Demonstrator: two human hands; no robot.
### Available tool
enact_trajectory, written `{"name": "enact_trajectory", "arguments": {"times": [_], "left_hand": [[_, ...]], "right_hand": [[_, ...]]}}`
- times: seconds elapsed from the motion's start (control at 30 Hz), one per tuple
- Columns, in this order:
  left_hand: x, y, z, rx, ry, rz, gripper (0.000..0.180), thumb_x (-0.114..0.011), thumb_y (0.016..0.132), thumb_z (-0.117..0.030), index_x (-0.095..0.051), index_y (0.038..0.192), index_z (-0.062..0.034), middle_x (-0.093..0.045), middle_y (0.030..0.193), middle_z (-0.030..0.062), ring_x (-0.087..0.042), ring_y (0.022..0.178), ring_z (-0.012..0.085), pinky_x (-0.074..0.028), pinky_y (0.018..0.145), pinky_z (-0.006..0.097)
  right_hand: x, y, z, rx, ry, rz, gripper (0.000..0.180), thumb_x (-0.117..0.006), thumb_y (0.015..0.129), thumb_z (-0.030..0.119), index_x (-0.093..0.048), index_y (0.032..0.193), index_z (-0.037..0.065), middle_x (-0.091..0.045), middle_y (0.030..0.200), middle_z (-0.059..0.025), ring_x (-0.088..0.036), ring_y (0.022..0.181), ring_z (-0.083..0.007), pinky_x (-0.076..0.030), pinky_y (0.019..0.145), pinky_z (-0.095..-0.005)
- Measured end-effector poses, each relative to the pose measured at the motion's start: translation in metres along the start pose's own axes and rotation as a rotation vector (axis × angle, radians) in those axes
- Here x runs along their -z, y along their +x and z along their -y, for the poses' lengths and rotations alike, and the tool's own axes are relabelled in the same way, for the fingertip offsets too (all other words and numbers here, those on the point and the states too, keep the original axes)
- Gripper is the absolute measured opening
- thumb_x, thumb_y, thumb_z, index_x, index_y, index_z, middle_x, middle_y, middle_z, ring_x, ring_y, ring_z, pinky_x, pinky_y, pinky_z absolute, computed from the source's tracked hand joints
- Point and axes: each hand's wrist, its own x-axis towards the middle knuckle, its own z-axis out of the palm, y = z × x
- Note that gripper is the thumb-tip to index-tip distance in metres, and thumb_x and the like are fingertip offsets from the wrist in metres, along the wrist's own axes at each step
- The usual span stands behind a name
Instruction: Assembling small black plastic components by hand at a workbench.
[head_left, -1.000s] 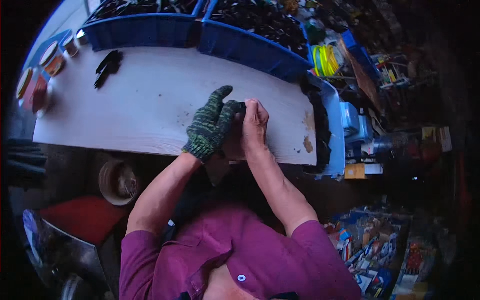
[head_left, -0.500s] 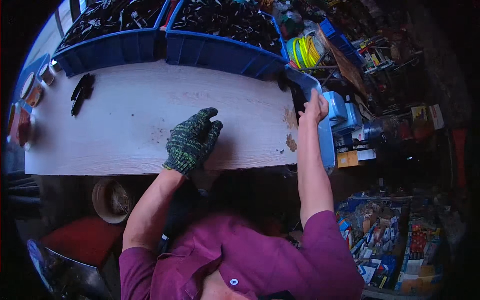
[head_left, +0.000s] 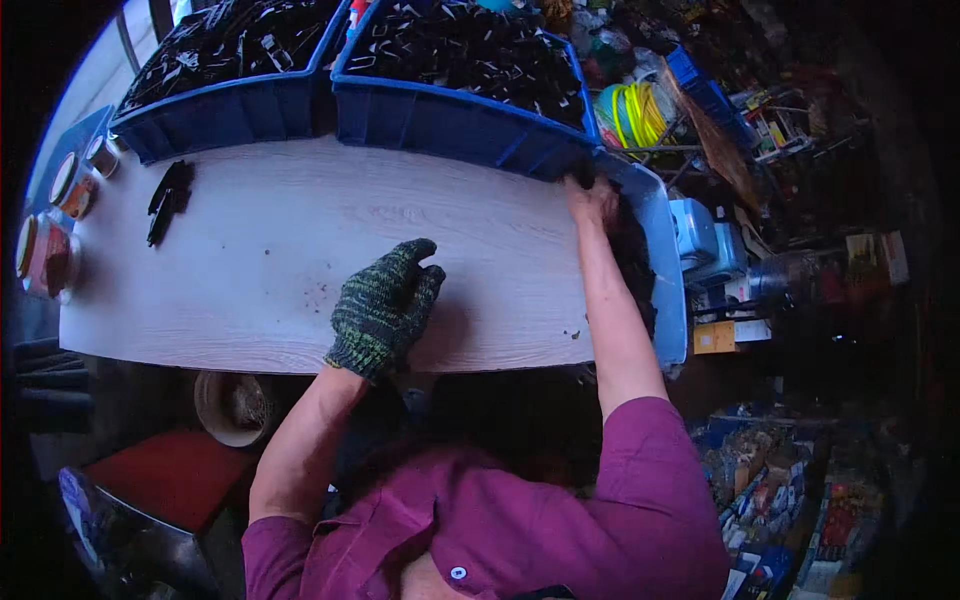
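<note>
My left hand [head_left: 385,308], in a dark green knitted glove, is over the near middle of the pale wood-grain table [head_left: 230,265]. Its thumb and fingers are apart and nothing shows between them. My bare right hand [head_left: 594,203] reaches to the far right corner, beside a light blue tub [head_left: 673,310] with dark pieces [head_left: 632,255] in it. The right fingertips are lost against the dark contents, so whether they grip anything is hidden. A few slim black pieces [head_left: 168,205] lie together on the table's left part.
Two deep blue crates [head_left: 450,118] heaped with black and shiny small parts line the far edge. Lidded jars [head_left: 75,185] stand at the left end. Right of the tub are blue containers [head_left: 692,235] and a yellow coil [head_left: 637,115]. A round bin [head_left: 232,425] sits below the table.
My right hand has moved from the tub's rim inward to the far right table corner, fingers now down among the dark pieces. My left hand keeps its place and pose. The view has shifted slightly.
</note>
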Motion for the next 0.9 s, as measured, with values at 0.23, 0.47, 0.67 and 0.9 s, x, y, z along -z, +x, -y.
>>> {"name": "enact_trajectory", "arguments": {"times": [0.23, 0.47, 0.67, 0.9], "left_hand": [[-0.003, 0.002, -0.008, -0.069, -0.044, -0.037, 0.030, -0.067, 0.091, -0.016, -0.064, 0.120, -0.0076, -0.071, 0.085, 0.0100, -0.066, 0.074, 0.0140, -0.053, 0.070, 0.030], [0.000, -0.001, -0.006, -0.013, 0.014, -0.002, 0.031, -0.067, 0.091, -0.017, -0.064, 0.120, -0.0086, -0.071, 0.089, 0.0115, -0.067, 0.079, 0.0163, -0.053, 0.073, 0.031], [0.006, 0.000, -0.014, -0.056, 0.105, 0.024, 0.031, -0.068, 0.089, -0.015, -0.064, 0.119, -0.0078, -0.070, 0.088, 0.0109, -0.068, 0.077, 0.0196, -0.054, 0.070, 0.033], [0.047, 0.114, -0.059, -0.778, 0.467, -0.450, 0.028, -0.071, 0.081, -0.013, -0.065, 0.109, -0.0106, -0.067, 0.094, 0.0138, -0.065, 0.086, 0.0339, -0.053, 0.073, 0.044]], "right_hand": [[0.007, 0.054, -0.081, -0.084, 0.009, 0.110, 0.054, -0.068, 0.078, 0.050, -0.066, 0.114, 0.009, -0.067, 0.115, -0.0184, -0.061, 0.107, -0.0377, -0.047, 0.094, -0.0459], [0.009, 0.022, -0.091, -0.402, 0.183, -0.260, 0.060, -0.068, 0.077, 0.054, -0.069, 0.102, 0.000, -0.069, 0.100, -0.0181, -0.064, 0.095, -0.0340, -0.048, 0.086, -0.0404], [0.011, -0.020, -0.059, -0.146, 0.407, -0.198, 0.041, -0.066, 0.082, 0.040, -0.068, 0.097, 0.002, -0.070, 0.096, -0.0159, -0.066, 0.091, -0.0310, -0.050, 0.082, -0.0405], [0.014, -0.033, -0.062, -0.116, 0.352, -0.161, 0.036, -0.066, 0.082, 0.039, -0.067, 0.101, 0.008, -0.070, 0.097, -0.0164, -0.067, 0.092, -0.0337, -0.051, 0.079, -0.0422]]}}
